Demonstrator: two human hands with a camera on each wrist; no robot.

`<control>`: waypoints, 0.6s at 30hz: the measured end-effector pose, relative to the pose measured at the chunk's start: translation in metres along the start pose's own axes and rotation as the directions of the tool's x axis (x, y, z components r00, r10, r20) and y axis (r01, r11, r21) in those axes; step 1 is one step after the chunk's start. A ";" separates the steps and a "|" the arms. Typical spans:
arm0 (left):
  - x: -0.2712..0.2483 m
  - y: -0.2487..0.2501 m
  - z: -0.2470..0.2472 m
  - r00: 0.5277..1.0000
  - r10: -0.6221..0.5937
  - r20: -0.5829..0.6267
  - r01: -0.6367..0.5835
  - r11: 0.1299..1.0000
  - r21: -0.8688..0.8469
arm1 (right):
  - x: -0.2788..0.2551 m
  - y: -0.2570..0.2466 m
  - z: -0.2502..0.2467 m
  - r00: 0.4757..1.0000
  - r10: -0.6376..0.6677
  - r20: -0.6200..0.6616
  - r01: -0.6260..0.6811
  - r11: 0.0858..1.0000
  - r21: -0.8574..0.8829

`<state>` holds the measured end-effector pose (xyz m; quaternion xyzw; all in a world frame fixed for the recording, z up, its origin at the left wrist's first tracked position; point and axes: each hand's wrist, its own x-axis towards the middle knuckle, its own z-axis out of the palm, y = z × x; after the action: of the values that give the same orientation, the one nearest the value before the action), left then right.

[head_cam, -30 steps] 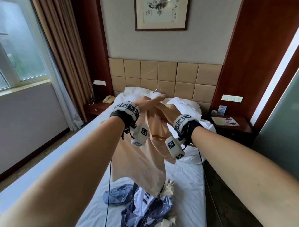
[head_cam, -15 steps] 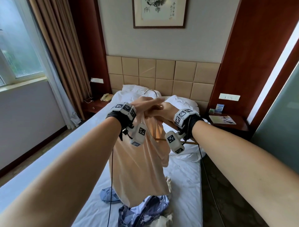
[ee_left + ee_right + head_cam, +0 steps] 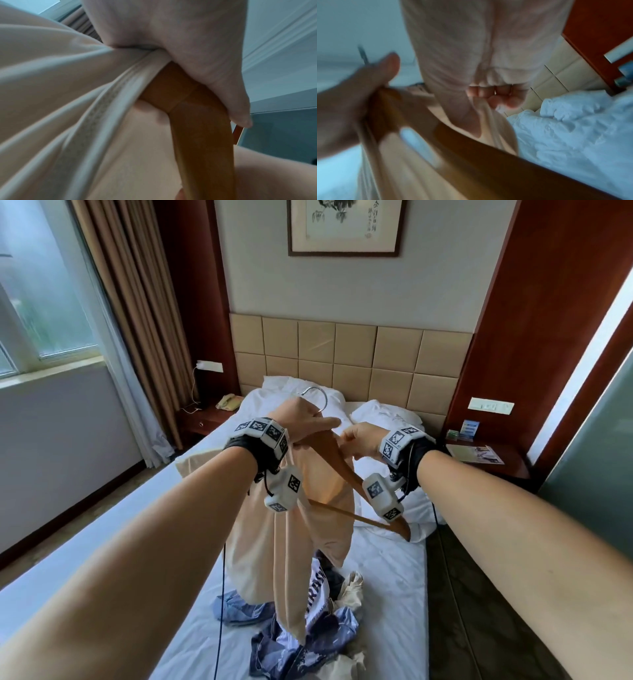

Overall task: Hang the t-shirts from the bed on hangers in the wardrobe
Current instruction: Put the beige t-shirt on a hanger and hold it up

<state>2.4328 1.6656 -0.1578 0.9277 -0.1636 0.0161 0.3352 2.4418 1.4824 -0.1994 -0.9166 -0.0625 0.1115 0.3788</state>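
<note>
A peach t-shirt (image 3: 281,549) hangs over the bed from a wooden hanger (image 3: 356,481) with a metal hook (image 3: 320,395). My left hand (image 3: 308,422) grips the hanger's top together with the shirt's collar; the left wrist view shows the collar (image 3: 109,108) bunched against the hanger (image 3: 197,128). My right hand (image 3: 349,440) pinches the shirt's neck edge just to the right, fingers (image 3: 496,94) curled on the fabric (image 3: 479,128). The hanger's right arm and lower bar (image 3: 346,511) stick out bare. More t-shirts (image 3: 308,642) lie piled on the bed (image 3: 390,594).
White pillows (image 3: 387,416) lie at the padded headboard (image 3: 342,354). Nightstands stand on both sides, the left with a phone (image 3: 227,402), the right with leaflets (image 3: 476,453). A window and curtain (image 3: 137,320) are at left, a dark floor strip (image 3: 462,611) at right.
The hands, pressed together before, have drawn apart, the right pulling the neck edge rightwards. The shirt sits higher, and the hanger's right arm and bar now show.
</note>
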 end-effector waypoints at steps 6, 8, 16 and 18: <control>0.001 0.005 -0.011 0.997 0.037 -0.064 -0.028 0.989 0.142 | 0.004 0.018 0.005 0.978 0.093 -0.188 -0.187 0.793 -0.580; 0.000 0.005 -0.019 0.993 0.047 -0.109 -0.029 0.986 0.167 | 0.005 0.035 0.002 0.961 0.178 -0.213 -0.266 0.815 -0.514; 0.001 -0.004 -0.014 0.999 -0.016 -0.028 0.021 0.985 0.171 | 0.029 0.095 -0.002 0.875 0.481 0.061 -0.467 0.870 -0.155; -0.001 -0.002 -0.013 0.996 -0.007 -0.092 0.025 0.981 0.195 | 0.049 0.125 -0.003 0.842 0.531 0.092 -0.520 0.846 -0.120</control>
<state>2.4333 1.6756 -0.1498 0.9557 -0.1385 0.0716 0.2496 2.4940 1.4024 -0.2937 -0.9061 0.1633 0.2640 0.2875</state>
